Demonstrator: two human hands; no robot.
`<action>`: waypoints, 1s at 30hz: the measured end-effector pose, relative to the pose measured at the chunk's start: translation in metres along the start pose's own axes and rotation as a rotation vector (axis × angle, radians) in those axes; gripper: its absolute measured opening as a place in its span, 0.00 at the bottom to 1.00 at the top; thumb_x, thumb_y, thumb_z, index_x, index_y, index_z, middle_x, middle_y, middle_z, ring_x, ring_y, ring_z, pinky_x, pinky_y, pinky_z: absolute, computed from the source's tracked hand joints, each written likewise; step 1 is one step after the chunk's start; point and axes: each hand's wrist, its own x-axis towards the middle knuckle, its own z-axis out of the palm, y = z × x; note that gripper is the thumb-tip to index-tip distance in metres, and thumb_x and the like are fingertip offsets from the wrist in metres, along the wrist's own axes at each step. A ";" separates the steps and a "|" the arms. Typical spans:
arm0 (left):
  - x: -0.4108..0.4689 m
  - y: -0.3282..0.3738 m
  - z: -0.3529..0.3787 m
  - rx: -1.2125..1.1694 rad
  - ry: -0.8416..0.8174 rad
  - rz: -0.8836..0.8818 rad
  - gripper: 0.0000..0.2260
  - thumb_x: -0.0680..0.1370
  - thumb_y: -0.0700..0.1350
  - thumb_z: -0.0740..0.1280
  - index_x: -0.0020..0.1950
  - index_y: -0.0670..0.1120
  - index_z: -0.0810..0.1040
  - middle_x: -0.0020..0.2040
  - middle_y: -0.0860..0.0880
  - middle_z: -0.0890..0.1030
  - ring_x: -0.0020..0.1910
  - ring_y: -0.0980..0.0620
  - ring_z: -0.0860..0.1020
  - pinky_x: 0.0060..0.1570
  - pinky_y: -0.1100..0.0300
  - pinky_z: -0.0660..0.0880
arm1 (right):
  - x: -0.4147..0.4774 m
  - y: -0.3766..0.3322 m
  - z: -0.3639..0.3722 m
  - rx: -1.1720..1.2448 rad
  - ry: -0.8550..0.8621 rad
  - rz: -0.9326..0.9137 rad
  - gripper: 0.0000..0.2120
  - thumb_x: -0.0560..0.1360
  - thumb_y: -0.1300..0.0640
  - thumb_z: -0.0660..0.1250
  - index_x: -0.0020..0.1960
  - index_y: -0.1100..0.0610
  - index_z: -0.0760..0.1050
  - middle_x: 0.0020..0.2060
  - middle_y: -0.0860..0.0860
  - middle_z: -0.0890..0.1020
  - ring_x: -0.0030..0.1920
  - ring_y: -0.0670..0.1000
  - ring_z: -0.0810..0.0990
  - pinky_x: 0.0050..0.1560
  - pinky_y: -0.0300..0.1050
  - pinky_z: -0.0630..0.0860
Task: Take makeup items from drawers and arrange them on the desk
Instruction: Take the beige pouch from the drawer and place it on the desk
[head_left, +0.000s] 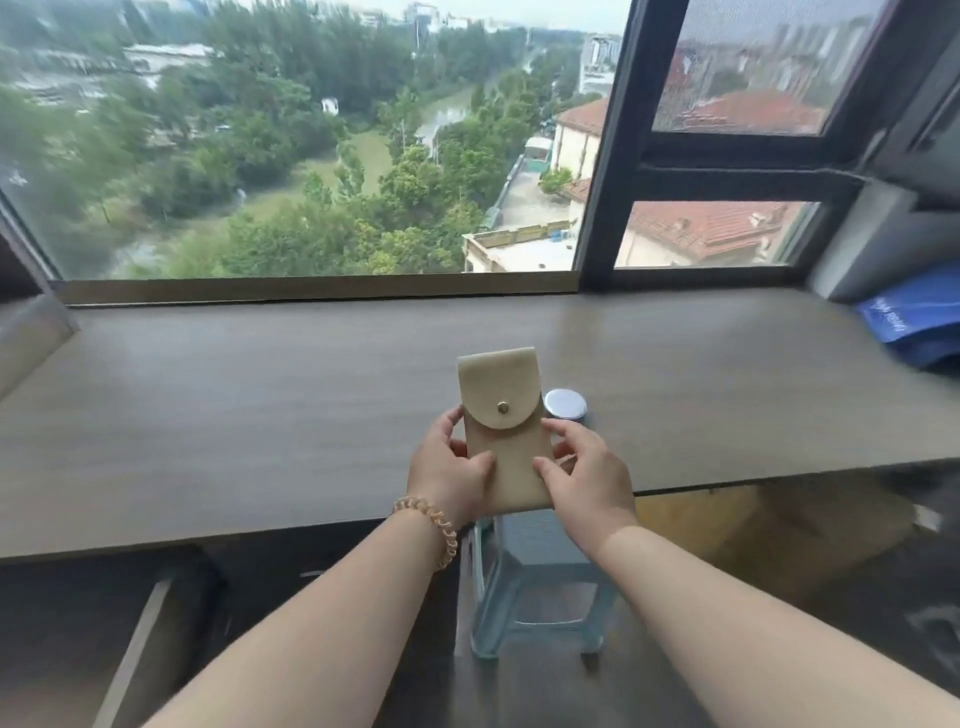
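Note:
A beige pouch (504, 410) with a rounded flap and a brass snap stands upright over the front edge of the wooden desk (260, 405). My left hand (448, 475) grips its left side, thumb across the front. My right hand (584, 475) grips its right side, fingers curled round the edge. Just behind the pouch on the right, a round silver-lidded jar (567, 404) sits on the desk, partly hidden by the pouch and my right hand.
A blue bag (914, 322) lies at the desk's far right. A pale blue plastic stool (540, 577) stands under the desk edge below my hands. A drawer front (140, 634) shows at the lower left. A large window runs behind the desk.

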 end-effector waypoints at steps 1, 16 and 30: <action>0.002 0.004 0.021 0.002 -0.007 -0.002 0.28 0.73 0.39 0.69 0.70 0.55 0.66 0.43 0.48 0.80 0.44 0.50 0.81 0.50 0.49 0.79 | 0.008 0.013 -0.016 -0.025 -0.001 0.009 0.18 0.71 0.59 0.70 0.60 0.48 0.76 0.44 0.48 0.78 0.42 0.50 0.77 0.48 0.45 0.75; 0.096 0.019 0.174 0.249 -0.432 -0.105 0.39 0.70 0.35 0.68 0.75 0.57 0.55 0.38 0.49 0.76 0.35 0.51 0.77 0.32 0.59 0.76 | 0.117 0.140 -0.086 -0.085 0.026 0.300 0.16 0.73 0.57 0.67 0.59 0.46 0.75 0.43 0.47 0.78 0.42 0.50 0.77 0.43 0.43 0.71; 0.171 -0.002 0.278 0.499 -0.312 -0.116 0.21 0.71 0.38 0.65 0.65 0.45 0.72 0.49 0.46 0.81 0.50 0.47 0.80 0.50 0.57 0.76 | 0.209 0.228 -0.084 -0.334 -0.085 0.334 0.15 0.76 0.57 0.62 0.63 0.48 0.73 0.54 0.50 0.76 0.53 0.53 0.76 0.60 0.50 0.66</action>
